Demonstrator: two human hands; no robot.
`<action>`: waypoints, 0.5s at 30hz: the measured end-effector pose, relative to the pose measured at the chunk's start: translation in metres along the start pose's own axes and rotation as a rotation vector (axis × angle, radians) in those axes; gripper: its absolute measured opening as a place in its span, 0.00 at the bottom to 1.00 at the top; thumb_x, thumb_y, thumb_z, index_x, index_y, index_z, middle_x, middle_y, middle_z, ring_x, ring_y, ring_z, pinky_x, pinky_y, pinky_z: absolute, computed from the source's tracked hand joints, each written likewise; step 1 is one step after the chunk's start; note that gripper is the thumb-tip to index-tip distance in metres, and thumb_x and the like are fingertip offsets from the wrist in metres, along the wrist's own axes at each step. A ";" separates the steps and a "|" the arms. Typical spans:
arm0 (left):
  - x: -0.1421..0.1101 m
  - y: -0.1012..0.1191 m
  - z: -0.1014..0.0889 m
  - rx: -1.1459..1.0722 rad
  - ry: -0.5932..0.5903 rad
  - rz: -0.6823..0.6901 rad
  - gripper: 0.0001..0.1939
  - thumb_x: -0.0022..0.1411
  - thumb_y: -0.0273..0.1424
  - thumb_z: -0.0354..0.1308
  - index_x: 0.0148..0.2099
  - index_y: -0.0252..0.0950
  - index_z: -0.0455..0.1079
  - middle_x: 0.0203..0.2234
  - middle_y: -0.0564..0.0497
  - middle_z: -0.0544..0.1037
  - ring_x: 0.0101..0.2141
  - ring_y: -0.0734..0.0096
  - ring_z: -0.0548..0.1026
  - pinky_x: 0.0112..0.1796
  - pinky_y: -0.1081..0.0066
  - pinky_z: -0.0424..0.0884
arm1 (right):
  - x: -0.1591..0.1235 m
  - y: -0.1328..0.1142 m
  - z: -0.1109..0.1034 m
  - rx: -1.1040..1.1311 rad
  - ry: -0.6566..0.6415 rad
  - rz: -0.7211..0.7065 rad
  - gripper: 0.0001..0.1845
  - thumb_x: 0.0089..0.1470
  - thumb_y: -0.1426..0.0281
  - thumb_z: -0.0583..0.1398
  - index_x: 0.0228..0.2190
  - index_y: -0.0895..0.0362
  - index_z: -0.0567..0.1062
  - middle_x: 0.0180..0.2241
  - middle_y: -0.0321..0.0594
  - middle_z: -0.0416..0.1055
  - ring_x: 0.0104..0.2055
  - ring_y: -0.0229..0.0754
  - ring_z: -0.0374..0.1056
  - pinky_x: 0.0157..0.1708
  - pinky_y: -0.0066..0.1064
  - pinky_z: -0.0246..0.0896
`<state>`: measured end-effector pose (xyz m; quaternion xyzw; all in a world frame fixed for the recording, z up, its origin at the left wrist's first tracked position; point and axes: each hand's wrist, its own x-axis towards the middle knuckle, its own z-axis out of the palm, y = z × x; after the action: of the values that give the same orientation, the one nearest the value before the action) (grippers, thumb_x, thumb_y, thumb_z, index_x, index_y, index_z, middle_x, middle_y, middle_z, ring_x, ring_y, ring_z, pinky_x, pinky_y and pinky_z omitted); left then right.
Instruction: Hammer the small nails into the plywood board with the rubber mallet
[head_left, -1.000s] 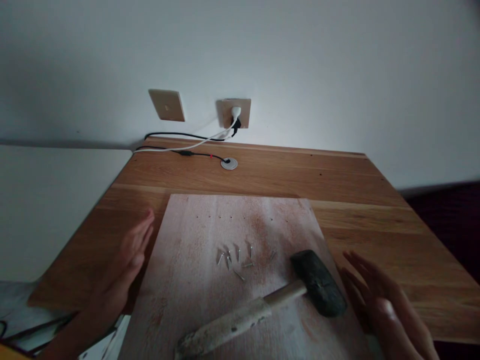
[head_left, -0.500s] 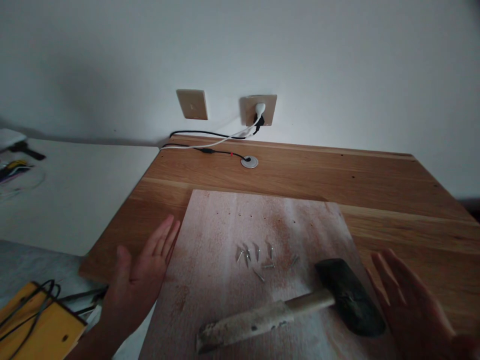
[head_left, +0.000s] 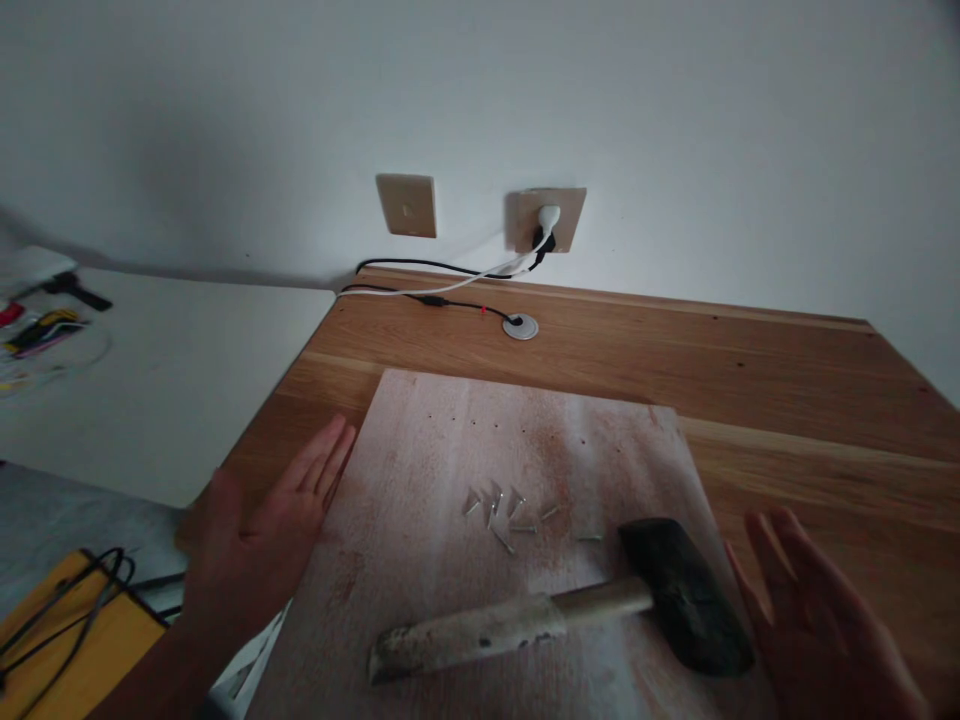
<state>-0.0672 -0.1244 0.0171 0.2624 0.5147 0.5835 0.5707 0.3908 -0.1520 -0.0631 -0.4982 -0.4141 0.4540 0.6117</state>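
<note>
Board (head_left: pixel 420 480), flanked by an empty left hand (head_left: pixel 274 520) with thumb spread and an empty right hand (head_left: pixel 821 610) with fingers parted, has shifted slightly leftward on the wooden table (head_left: pixel 637 340), and the nails (head_left: pixel 523 529) beyond the hammer (head_left: pixel 559 613) have resettled, suggesting they rest on it unfastened.

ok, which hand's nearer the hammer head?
Right. The right hand is open just to the right of the hammer head; the left hand is across the board, by its left edge.
</note>
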 end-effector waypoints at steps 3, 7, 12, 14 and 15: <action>0.006 0.007 -0.009 -0.002 -0.018 0.023 0.47 0.71 0.68 0.40 0.69 0.39 0.74 0.76 0.47 0.64 0.80 0.50 0.42 0.78 0.52 0.32 | 0.000 -0.007 0.022 -0.016 -0.025 -0.023 0.39 0.63 0.34 0.54 0.64 0.38 0.78 0.77 0.27 0.60 0.83 0.60 0.36 0.80 0.62 0.29; 0.013 0.011 -0.029 -0.029 -0.047 0.065 0.46 0.72 0.68 0.38 0.67 0.40 0.76 0.75 0.48 0.66 0.79 0.51 0.47 0.78 0.52 0.32 | -0.003 -0.022 0.048 -0.004 -0.110 0.060 0.36 0.63 0.34 0.56 0.63 0.35 0.79 0.78 0.24 0.57 0.83 0.58 0.33 0.80 0.56 0.38; 0.019 0.020 -0.050 -0.051 0.070 0.062 0.47 0.70 0.69 0.41 0.65 0.38 0.78 0.72 0.47 0.70 0.77 0.53 0.54 0.78 0.56 0.39 | -0.006 -0.039 0.082 -0.027 -0.177 0.091 0.32 0.66 0.38 0.56 0.64 0.31 0.77 0.79 0.20 0.53 0.83 0.57 0.30 0.80 0.56 0.36; 0.020 0.027 -0.052 -0.069 0.170 0.028 0.49 0.66 0.71 0.43 0.66 0.38 0.76 0.71 0.47 0.72 0.77 0.53 0.56 0.78 0.55 0.42 | -0.007 -0.037 0.095 -0.061 -0.164 0.073 0.31 0.67 0.38 0.55 0.64 0.30 0.77 0.78 0.20 0.55 0.83 0.58 0.32 0.80 0.58 0.37; 0.021 0.031 -0.052 -0.079 0.213 0.020 0.51 0.65 0.72 0.44 0.68 0.39 0.74 0.70 0.47 0.73 0.77 0.53 0.56 0.78 0.55 0.42 | -0.007 -0.033 0.100 -0.077 -0.148 0.059 0.30 0.67 0.37 0.55 0.64 0.29 0.77 0.78 0.20 0.55 0.83 0.58 0.34 0.79 0.60 0.37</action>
<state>-0.1302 -0.1148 0.0215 0.1814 0.5464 0.6335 0.5170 0.2981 -0.1389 -0.0150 -0.4984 -0.4604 0.4912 0.5462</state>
